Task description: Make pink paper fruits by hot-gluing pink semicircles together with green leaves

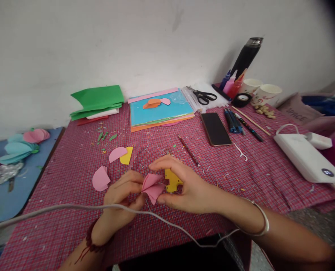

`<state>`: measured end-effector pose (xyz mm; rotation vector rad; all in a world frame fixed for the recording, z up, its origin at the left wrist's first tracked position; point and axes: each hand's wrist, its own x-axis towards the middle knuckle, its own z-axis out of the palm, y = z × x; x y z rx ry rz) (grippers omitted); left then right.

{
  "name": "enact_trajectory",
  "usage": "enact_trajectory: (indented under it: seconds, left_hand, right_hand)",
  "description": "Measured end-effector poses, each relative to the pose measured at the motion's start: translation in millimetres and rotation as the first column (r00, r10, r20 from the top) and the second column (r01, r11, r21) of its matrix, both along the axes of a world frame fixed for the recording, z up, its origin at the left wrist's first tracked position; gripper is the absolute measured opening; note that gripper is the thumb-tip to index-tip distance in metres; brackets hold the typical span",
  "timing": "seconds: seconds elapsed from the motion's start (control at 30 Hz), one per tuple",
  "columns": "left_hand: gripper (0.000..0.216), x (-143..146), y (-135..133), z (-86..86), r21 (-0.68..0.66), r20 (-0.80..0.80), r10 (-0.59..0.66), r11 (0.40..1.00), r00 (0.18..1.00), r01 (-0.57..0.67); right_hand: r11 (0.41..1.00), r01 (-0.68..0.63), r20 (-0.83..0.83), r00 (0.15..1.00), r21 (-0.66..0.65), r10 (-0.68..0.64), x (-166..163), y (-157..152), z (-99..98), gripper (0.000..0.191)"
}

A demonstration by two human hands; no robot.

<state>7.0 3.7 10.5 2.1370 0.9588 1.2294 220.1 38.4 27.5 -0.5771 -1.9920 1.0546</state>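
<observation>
My left hand pinches a pink folded-paper piece at its left end, with the layers fanned apart to the right. My right hand curves around the other side, fingers and thumb spread; its thumb tip is at the paper's lower right edge. Partly hidden by the right hand, a yellow notched piece lies on the table. Left of the hands rests a stack of pink paper rounds. Just beyond are a pink half-round and a yellow paper piece.
A white cable crosses in front of my wrists. Farther back lie a pencil, a phone, coloured sheets, green paper and scissors. A white power bank sits at right; paper flowers at left.
</observation>
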Motion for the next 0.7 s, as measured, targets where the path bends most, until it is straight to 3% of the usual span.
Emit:
enact_trajectory:
  seconds: [0.1,0.2,0.37,0.7]
  left_hand:
    - [0.018,0,1,2.0,0.056,-0.065,-0.009,0.998,0.998,0.012]
    - [0.019,1,4,4.5,0.125,-0.152,0.004,0.992,0.988,0.015]
    - [0.02,3,6,5.1,0.246,-0.227,0.004,0.968,0.974,0.053]
    - [0.023,0,8,1.3,0.213,-0.279,-0.018,0.974,0.96,0.08]
  right_hand:
    - [0.999,0.025,0.007,1.0,-0.042,-0.025,0,-2,0.4,0.046]
    - [0.979,-0.007,0.031,0.999,-0.206,0.013,1,-2,0.9,0.045]
    - [0.853,-0.157,0.002,0.983,-0.498,0.182,2,4,-0.2,0.045]
    - [0.734,-0.33,-0.231,0.943,-0.594,0.238,0,12,-14.3,0.035]
